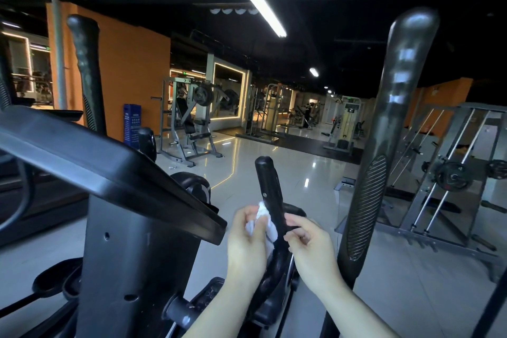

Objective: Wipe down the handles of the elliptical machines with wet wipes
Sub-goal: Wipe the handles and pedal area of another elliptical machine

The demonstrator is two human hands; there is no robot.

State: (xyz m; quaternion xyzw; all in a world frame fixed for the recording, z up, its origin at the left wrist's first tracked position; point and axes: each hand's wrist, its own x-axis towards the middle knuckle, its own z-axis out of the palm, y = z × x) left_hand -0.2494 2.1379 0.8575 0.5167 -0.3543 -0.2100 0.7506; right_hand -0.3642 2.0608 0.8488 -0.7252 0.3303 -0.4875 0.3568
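A short black fixed handle (268,184) of the elliptical rises in the middle of the view. My left hand (247,241) holds a crumpled white wet wipe (263,218) against the handle's left side. My right hand (310,244) grips the same handle from the right, fingers curled round it just below the wipe. A tall black moving handle (395,107) stands to the right, and another tall handle (87,74) stands at the left behind the console.
The elliptical's black console (109,162) and column (137,269) fill the lower left. Weight machines (192,123) and a barbell rack (452,173) stand on the glossy floor beyond. An orange wall (129,68) lies at the left.
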